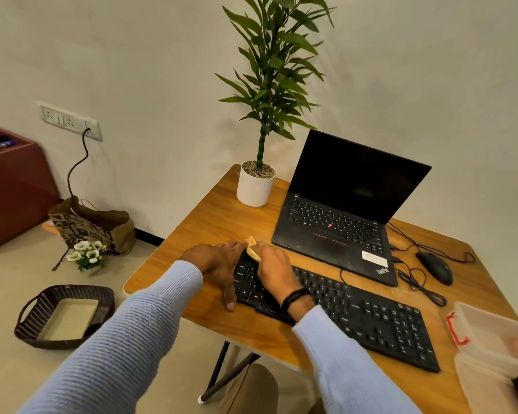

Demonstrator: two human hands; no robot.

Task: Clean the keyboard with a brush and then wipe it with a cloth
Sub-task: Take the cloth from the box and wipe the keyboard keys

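Right hand (274,271) bunched round a yellowish cloth (253,250), pressing it on the left end of the black keyboard (371,318). Left hand (219,264) flat, fingers stretched out, resting on the same end, thumb at its near edge. Keyboard lies along the table's (210,222) front edge. Open laptop (338,222) just behind, mouse (435,268) toward the right edge, potted plant (255,186) at the far left corner.

Head-worn wide view, angled down, near desk (210,222)
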